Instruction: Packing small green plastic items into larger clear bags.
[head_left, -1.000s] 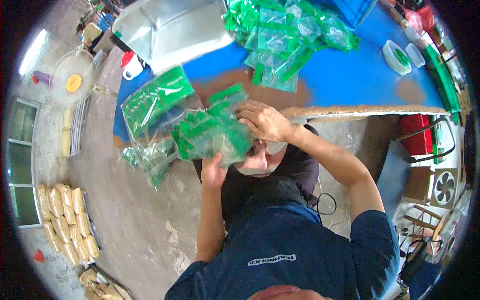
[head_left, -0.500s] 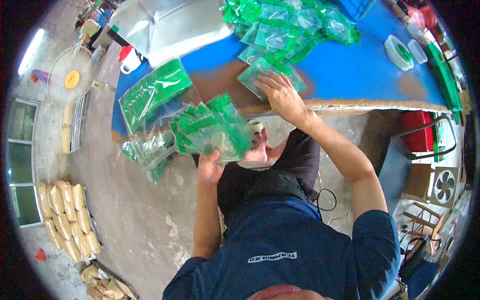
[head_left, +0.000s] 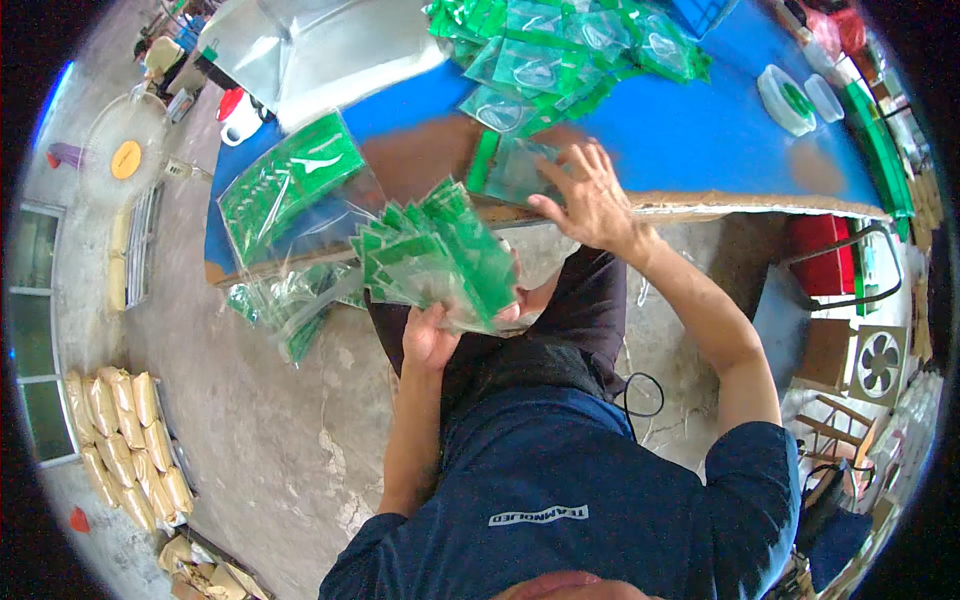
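Observation:
My left hand [head_left: 430, 338] pinches the lower end of a fanned stack of green-and-clear plastic bags [head_left: 440, 255], held over my lap in front of the table. My right hand [head_left: 590, 195] is open, fingers spread, over the right side of a single green-and-clear bag [head_left: 510, 168] at the table's front edge. Whether the fingertips press on that bag I cannot tell. Farther back lies a heap of similar bags [head_left: 560, 65], several with a pale, looped item showing inside.
A large clear bag of green packets [head_left: 300, 185] lies at the blue table's [head_left: 720, 140] left end, with more packets [head_left: 290, 310] hanging over the edge. Behind stand a metal tray [head_left: 340, 50] and a red-and-white container [head_left: 238, 115]. A plastic tub [head_left: 787, 100] sits far right.
The single bag has turned, its green strip now on the left. My right hand has shifted right and nearer, fingers wider apart. The fanned stack in my left hand has swung slightly.

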